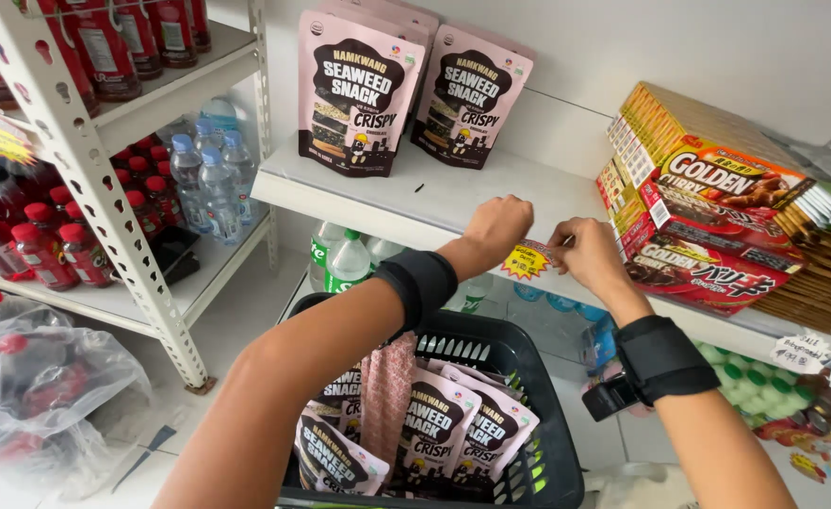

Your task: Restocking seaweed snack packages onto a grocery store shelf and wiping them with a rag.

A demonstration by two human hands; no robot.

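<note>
pressing at the white shelf edge (415,221), the left hand (496,229) is curled shut beside a yellow starburst price tag (527,260); the right hand (587,253) pinches the tag's right edge with closed fingertips. risk: a weak stick could let the tag peel and drop into the black basket (529,396) of pink snack pouches (434,429) below.

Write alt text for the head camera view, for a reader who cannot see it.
Both hands, left hand and right hand, meet at a yellow starburst price tag on the edge of a white shelf. Pink snack pouches stand on the shelf; more fill a dark basket below.
</note>
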